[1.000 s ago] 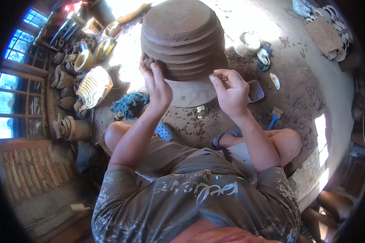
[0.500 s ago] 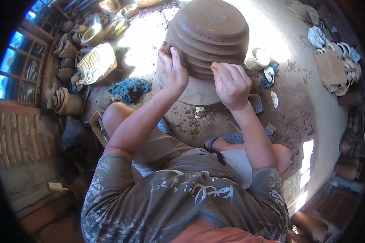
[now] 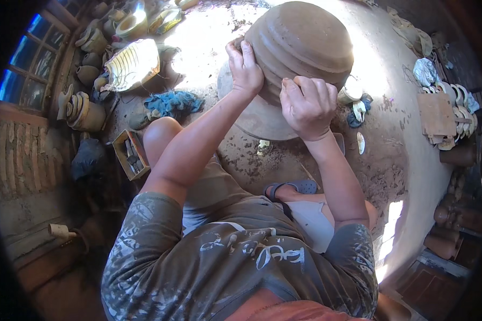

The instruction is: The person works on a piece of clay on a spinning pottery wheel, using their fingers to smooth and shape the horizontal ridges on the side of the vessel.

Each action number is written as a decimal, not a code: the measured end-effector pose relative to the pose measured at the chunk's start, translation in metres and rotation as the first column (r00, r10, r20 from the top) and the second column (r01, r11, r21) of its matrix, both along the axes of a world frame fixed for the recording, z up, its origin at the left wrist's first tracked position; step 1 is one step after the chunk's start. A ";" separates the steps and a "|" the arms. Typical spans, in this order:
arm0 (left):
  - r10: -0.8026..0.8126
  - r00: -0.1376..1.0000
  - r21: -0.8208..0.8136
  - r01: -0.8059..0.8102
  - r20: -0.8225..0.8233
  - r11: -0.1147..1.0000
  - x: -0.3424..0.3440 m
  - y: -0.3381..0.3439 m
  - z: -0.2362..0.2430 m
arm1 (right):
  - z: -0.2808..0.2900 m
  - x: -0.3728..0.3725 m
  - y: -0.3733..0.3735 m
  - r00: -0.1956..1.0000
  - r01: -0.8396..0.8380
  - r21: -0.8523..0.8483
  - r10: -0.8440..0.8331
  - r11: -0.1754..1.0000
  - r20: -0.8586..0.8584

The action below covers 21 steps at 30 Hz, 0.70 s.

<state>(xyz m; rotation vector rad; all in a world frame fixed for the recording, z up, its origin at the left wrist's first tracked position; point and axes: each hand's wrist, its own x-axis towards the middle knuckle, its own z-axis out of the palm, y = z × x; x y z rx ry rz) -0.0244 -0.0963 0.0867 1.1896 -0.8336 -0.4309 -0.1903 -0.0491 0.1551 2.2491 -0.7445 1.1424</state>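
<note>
A large brown clay pot point(image 3: 305, 32) with ridged sides stands with its broad, flat face up on a round grey base point(image 3: 251, 115). Against its left side, my left hand point(image 3: 246, 69) is closed with the thumb up, around a dark lump of clay that is mostly hidden by the fingers. My right hand point(image 3: 310, 107) is at the pot's near side, thumb and fingers pinched together by the ridges. Whatever is in that pinch, if anything, is too small to make out.
A crumpled blue cloth point(image 3: 171, 103) and an open wooden box of tools point(image 3: 130, 155) lie to the left. Behind them are a ribbed white piece point(image 3: 131, 64) and several pots. Clay crumbs litter the floor by my sandal point(image 3: 304, 186). A white bucket point(image 3: 350, 92) stands right of the pot.
The whole view has shifted, with the pot now farther right in it. My right hand has moved left along the pot's near side, while my left hand stays at its left side.
</note>
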 end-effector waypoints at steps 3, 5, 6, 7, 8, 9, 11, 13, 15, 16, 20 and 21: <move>-0.040 0.999 -0.108 0.037 -0.023 0.993 0.011 -0.015 -0.005 | 0.002 -0.002 0.001 1.000 -0.028 0.002 0.029 1.000 -0.010; -0.113 0.989 -0.204 0.091 -0.096 0.975 0.030 -0.032 -0.020 | 0.006 0.001 0.001 0.998 -0.060 0.008 0.060 0.998 -0.010; -0.119 0.991 -0.180 0.105 -0.067 0.978 0.029 -0.031 -0.017 | 0.005 -0.002 0.000 0.998 -0.059 0.013 0.059 0.998 -0.017; -0.126 0.991 -0.156 0.118 -0.039 0.981 0.030 -0.033 -0.012 | 0.003 -0.006 -0.001 0.998 -0.061 0.021 0.061 0.998 -0.017; -0.133 0.991 -0.132 0.131 -0.010 0.983 0.030 -0.033 -0.009 | 0.002 -0.009 -0.003 0.998 -0.063 0.028 0.063 0.998 -0.018; -0.168 0.985 -0.134 0.161 -0.039 0.978 0.038 -0.035 -0.009 | 0.003 -0.008 -0.002 0.997 -0.078 0.033 0.078 0.996 -0.010; -0.238 0.966 -0.141 0.223 -0.100 0.965 0.053 -0.048 -0.013 | 0.005 -0.008 -0.002 0.994 -0.107 0.044 0.107 0.993 -0.001; -0.261 0.964 -0.130 0.252 -0.056 0.959 0.052 -0.052 -0.006 | 0.005 -0.014 -0.003 0.993 -0.119 0.058 0.120 0.991 0.001; -0.301 0.953 -0.093 0.297 -0.033 0.950 0.056 -0.055 -0.001 | 0.006 -0.022 -0.003 0.991 -0.132 0.073 0.132 0.989 0.004; -0.324 0.945 -0.067 0.322 -0.028 0.944 0.059 -0.055 0.002 | 0.005 -0.026 -0.004 0.990 -0.144 0.081 0.144 0.986 0.001; -0.281 0.928 -0.070 0.305 0.244 0.950 0.072 -0.066 -0.004 | 0.008 -0.046 -0.005 0.983 -0.179 0.113 0.181 0.977 -0.008; -0.260 0.903 -0.072 0.301 0.343 0.951 0.077 -0.070 -0.006 | 0.009 -0.052 -0.006 0.983 -0.183 0.123 0.185 0.976 -0.011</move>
